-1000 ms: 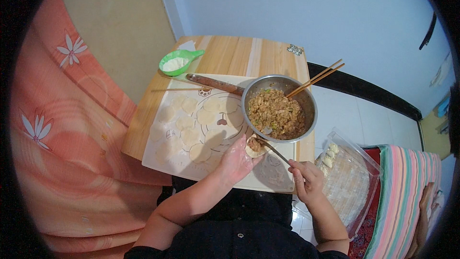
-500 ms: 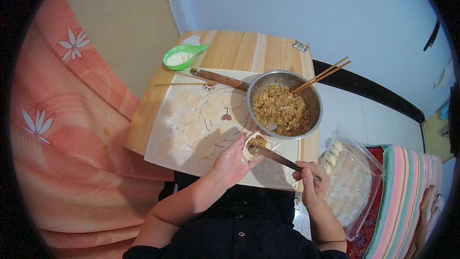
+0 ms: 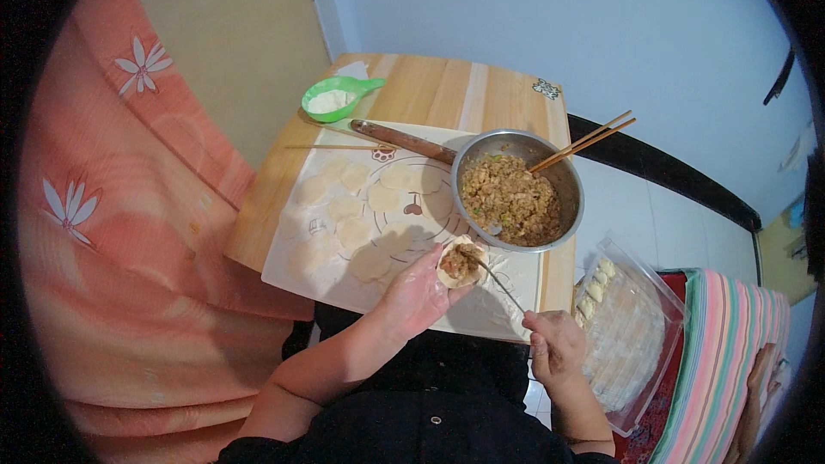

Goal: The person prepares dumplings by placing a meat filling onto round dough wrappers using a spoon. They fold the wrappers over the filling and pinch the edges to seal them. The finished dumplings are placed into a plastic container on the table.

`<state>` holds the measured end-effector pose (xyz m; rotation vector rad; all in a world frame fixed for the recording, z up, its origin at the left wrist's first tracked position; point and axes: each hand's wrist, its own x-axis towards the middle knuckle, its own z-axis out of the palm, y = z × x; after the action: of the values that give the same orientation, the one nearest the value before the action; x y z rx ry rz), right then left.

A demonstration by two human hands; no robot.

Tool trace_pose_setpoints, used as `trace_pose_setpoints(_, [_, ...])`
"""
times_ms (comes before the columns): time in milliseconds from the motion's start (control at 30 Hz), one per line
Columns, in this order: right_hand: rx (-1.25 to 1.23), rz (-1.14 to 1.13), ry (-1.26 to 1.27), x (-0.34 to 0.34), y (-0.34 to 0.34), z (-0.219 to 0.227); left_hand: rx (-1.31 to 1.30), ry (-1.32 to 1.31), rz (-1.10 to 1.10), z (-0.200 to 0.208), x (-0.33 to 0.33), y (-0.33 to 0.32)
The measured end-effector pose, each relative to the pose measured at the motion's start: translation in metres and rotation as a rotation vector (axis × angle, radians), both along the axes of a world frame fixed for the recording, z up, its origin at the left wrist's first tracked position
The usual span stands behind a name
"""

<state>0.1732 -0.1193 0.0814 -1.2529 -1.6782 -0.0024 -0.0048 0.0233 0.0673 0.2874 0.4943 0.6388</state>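
Observation:
My left hand (image 3: pixel 418 294) is cupped palm up near the front edge of the pastry mat, holding a round dumpling wrapper (image 3: pixel 445 275). A mound of brown minced filling (image 3: pixel 462 263) sits in the wrapper. My right hand (image 3: pixel 557 345) grips a thin, flat spatula (image 3: pixel 507 291), seen nearly edge-on, its tip touching the filling from the right. Just beyond both hands stands a steel bowl (image 3: pixel 577 222) of the same filling, with a pair of chopsticks (image 3: pixel 589 143) leaning over its right rim.
Several pale dough rounds (image 3: pixel 345 208) lie on the white mat (image 3: pixel 279 268). A rolling pin (image 3: pixel 400 140) rests behind them, beside a thin stick (image 3: pixel 331 147). A green scoop of flour (image 3: pixel 351 84) stands at the back left. Right of the table, a clear tray (image 3: pixel 649 404) holds several dumplings (image 3: pixel 595 292).
The spatula has turned from showing its flat face to nearly edge-on, and its tip has shifted to the wrapper's right side. More of the filling shows. The left hand keeps the wrapper.

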Motion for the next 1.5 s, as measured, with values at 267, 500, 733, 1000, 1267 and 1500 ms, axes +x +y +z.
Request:
trace_pose_setpoints(267, [0.047,-0.023,-0.025,0.002,-0.003,-0.005,-0.001,-0.037,0.0,-0.005,-0.001,0.002])
trace_pose_setpoints(500, [0.008,0.0,0.0,-0.001,0.001,-0.002,0.03,-0.074,-0.029,-0.011,0.002,0.007])
trace_pose_setpoints(733, [0.007,-0.044,0.385,0.014,0.012,-0.001,0.108,0.048,-0.023,0.023,0.012,0.019])
trace_pose_setpoints(1000, [-0.059,0.033,0.762,0.03,0.035,-0.005,0.161,0.014,-0.104,0.026,0.021,0.038])
trace_pose_setpoints(1267, [-0.109,0.085,0.97,0.04,0.04,-0.013,0.159,-0.001,-0.111,0.031,0.033,0.044])
trace_pose_setpoints(1500, [-0.147,0.09,1.056,0.044,0.046,-0.024,0.14,-0.016,-0.118,0.022,0.041,0.049])
